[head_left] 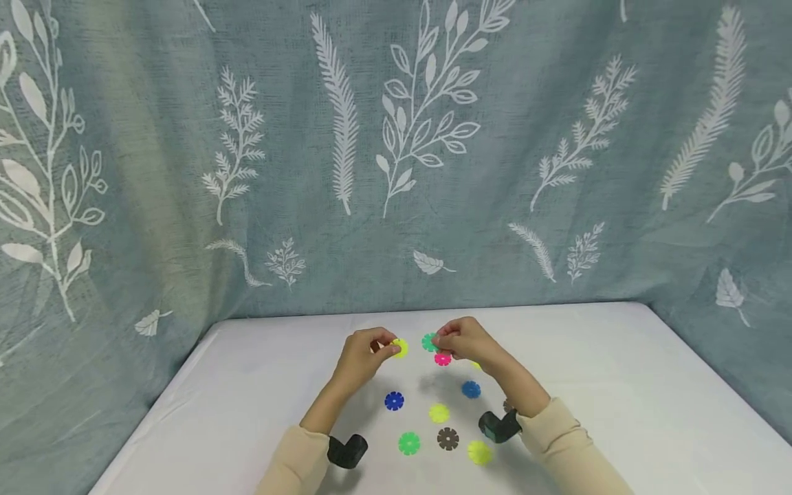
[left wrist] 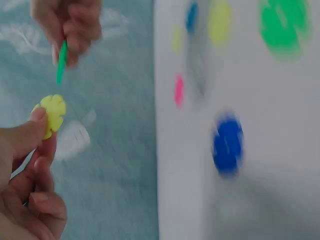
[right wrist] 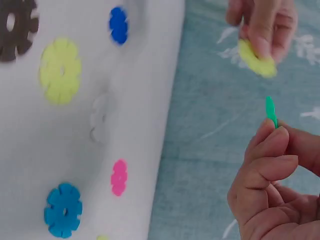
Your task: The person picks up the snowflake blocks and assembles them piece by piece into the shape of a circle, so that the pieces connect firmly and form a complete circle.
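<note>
Between thumb and fingers, my left hand (head_left: 364, 357) pinches a yellow notched disc (left wrist: 54, 112), shaped like a flower. Facing it, my right hand (head_left: 469, 342) pinches a green notched disc (right wrist: 271, 110), seen edge-on in both wrist views. Both discs are held up above the table, close together with a gap between them. Below the right hand lies a pink disc (right wrist: 119, 177). A dark blue disc (head_left: 394, 401) lies on the table nearer the left arm, and a lighter blue disc (head_left: 471, 390) nearer the right.
Closer on the white table (head_left: 247, 399) are another green disc (head_left: 409, 443), a grey-brown disc (head_left: 448, 438) and yellow discs (head_left: 439, 413). A white disc (right wrist: 98, 117) shows faintly against the cloth. Behind the table hangs a blue-green curtain (head_left: 278, 172) with leaf prints.
</note>
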Demonstrator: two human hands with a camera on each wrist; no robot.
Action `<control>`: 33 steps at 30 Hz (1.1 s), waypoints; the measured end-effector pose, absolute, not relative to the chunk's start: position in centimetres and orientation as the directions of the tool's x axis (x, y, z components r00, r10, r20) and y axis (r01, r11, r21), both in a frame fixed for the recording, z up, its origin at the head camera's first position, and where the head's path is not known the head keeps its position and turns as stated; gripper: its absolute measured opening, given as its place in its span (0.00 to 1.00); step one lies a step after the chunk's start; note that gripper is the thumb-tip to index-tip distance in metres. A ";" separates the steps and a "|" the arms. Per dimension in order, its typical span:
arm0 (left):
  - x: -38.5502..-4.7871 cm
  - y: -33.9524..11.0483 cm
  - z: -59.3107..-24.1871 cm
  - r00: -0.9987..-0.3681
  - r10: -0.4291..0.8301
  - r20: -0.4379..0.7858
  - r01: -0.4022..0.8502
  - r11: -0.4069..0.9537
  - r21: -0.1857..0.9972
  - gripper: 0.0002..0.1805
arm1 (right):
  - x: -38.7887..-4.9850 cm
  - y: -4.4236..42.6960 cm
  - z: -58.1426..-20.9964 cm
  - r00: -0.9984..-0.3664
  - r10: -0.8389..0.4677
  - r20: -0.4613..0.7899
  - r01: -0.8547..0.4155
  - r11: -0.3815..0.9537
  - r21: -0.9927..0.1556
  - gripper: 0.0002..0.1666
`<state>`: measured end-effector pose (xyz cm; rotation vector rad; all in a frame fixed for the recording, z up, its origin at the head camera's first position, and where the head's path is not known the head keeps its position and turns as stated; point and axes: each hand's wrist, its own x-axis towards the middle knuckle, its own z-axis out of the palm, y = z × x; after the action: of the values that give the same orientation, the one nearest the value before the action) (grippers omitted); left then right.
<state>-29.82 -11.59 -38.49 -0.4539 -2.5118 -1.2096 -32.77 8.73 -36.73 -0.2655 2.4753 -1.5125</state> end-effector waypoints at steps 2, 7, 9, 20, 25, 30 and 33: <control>-29.4 -10.8 -38.1 -0.877 0.135 0.461 0.444 0.594 0.671 0.03 | -32.3 8.9 -36.3 -0.958 -0.261 -0.115 -0.001 0.406 -0.914 0.09; -28.9 -9.7 -37.8 -0.830 0.086 0.551 0.474 0.628 0.617 0.04 | -31.5 8.7 -35.8 -0.959 -0.263 -0.105 0.010 0.338 -0.941 0.10; -28.7 -9.5 -37.7 -0.815 0.068 0.575 0.480 0.634 0.606 0.05 | -31.4 8.7 -35.7 -0.960 -0.261 -0.100 0.010 0.324 -0.946 0.11; -28.2 -9.4 -38.2 -0.670 0.064 0.740 0.552 0.709 0.439 0.06 | -31.6 8.9 -35.6 -0.930 -0.315 -0.188 0.093 0.292 -0.952 0.14; -27.9 -9.0 -38.7 -0.581 0.089 0.809 0.603 0.715 0.354 0.07 | -31.5 9.1 -35.8 -0.921 -0.329 -0.207 0.106 0.300 -0.948 0.13; -27.6 -8.5 -39.1 -0.509 0.126 0.852 0.639 0.718 0.276 0.07 | -31.2 8.7 -35.9 -0.941 -0.309 -0.136 0.006 0.387 -0.922 0.09; -27.3 -8.5 -39.4 -0.525 0.157 0.837 0.613 0.751 0.244 0.07 | -31.2 8.6 -36.2 -0.944 -0.314 -0.106 -0.044 0.436 -0.899 0.08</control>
<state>-27.33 -8.51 -39.37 -0.5779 -2.0761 -0.6649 -31.20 8.60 -36.18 -0.3104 2.4335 -1.5115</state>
